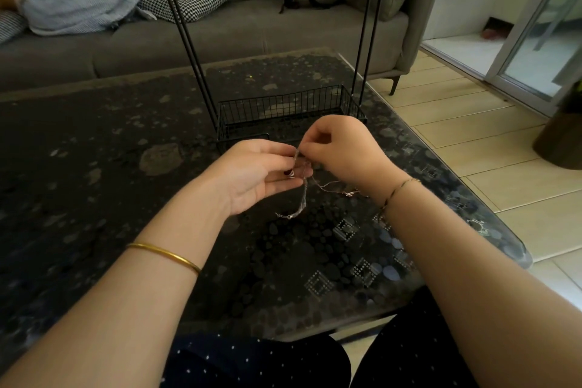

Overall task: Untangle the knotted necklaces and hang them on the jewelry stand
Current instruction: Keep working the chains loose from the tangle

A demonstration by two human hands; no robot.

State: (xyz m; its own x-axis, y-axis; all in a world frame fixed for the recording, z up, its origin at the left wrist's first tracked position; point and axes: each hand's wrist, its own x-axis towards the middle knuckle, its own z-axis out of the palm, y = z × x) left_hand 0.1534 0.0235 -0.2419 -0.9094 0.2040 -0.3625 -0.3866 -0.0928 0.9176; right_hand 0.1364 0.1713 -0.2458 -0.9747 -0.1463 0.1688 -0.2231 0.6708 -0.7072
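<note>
Two hands, left hand and right hand, each pinching knotted necklaces; loose ends dangle beneath. Just beyond the hands, jewelry stand on bench.

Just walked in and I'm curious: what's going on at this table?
A person sits at a dark table, working on a tangle of necklaces. The left hand holds the bunch while the right hand pinches a strand at its top; loose ends dangle toward the table. The black wire jewelry stand stands just behind the hands, and nothing hangs on the part of it in view.
</note>
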